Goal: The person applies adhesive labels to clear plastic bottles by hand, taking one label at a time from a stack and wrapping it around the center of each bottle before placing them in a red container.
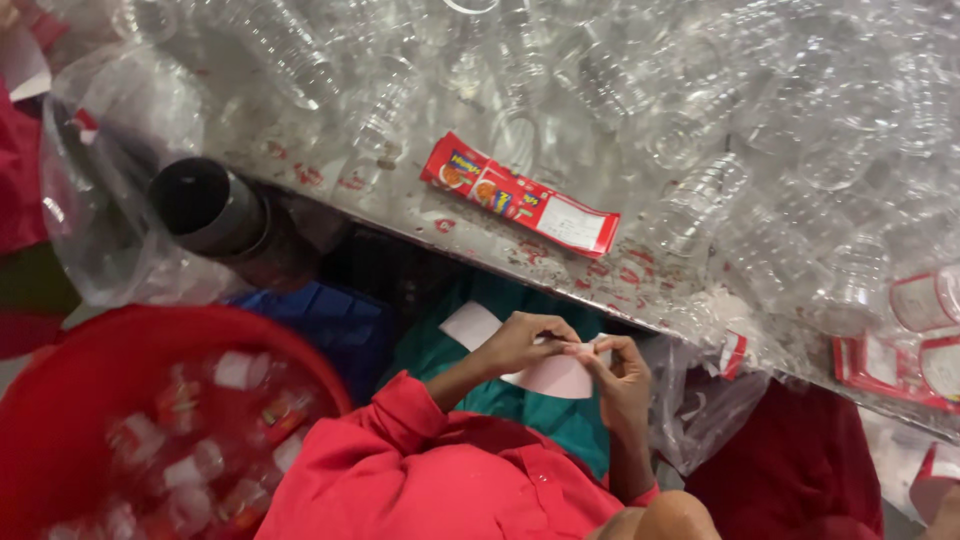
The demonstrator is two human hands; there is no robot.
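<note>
Head view: below the metal table edge (420, 235), left hand (515, 343) and right hand (620, 375) both pinch a flat white-backed paper label (555, 378), its face turned down.

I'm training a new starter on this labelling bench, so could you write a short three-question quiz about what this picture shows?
1. True or false: both hands are pinching the same white label sheet.
2. What lies flat on the metal table among the clear bottles?
A. a red label strip
B. a pair of scissors
C. a blue cap
3. What colour is the tub holding labelled bottles?

Key
1. True: the left hand and the right hand meet on the white label sheet.
2. A: the red label strip lies on the metal table beside the clear bottles.
3. Red: the red tub sits at lower left.
</note>
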